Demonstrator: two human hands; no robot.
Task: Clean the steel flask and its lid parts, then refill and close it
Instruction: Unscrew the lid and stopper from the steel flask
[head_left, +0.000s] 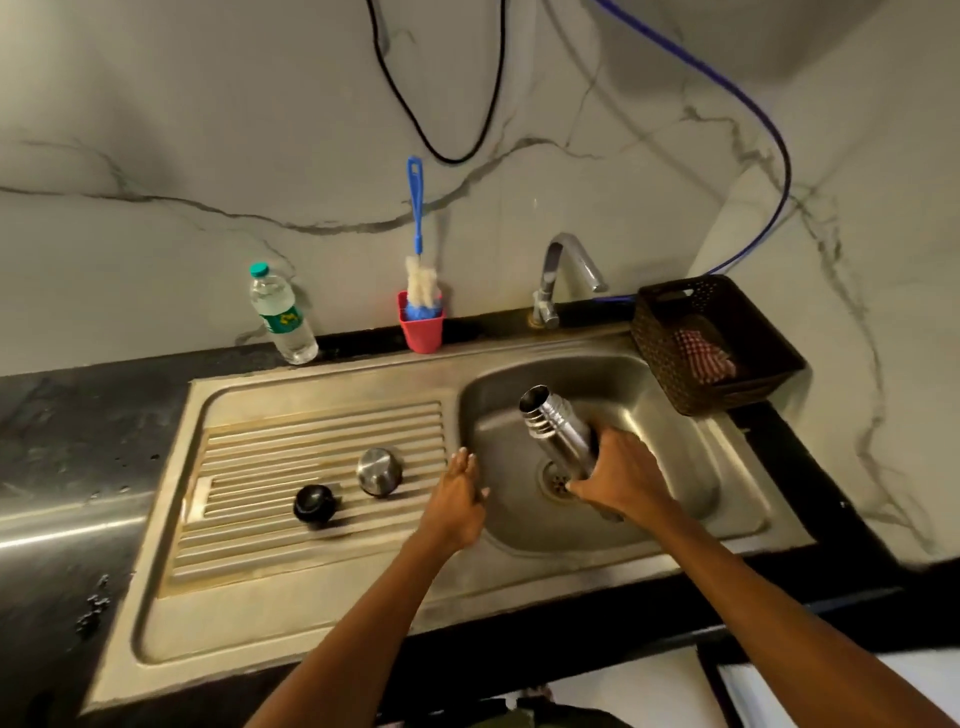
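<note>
Steel sink (737, 457), right hand (623, 475) grip holding tilted flask (558, 428), left hand (457, 501) flat, fingers straight

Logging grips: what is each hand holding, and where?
Right hand grips the steel flask round its lower body. Left hand holds nothing.

Right hand (621, 475) holding open flask (558, 428) over sink (675, 519), left hand (460, 501) empty

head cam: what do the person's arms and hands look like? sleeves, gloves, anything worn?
Both forearms are bare all the way to the frame edge: no sleeves in view. The left hand and right hand wear no gloves. No rings, watch or bands show on the fingers or wrists. No markings or cables on either arm.
</note>
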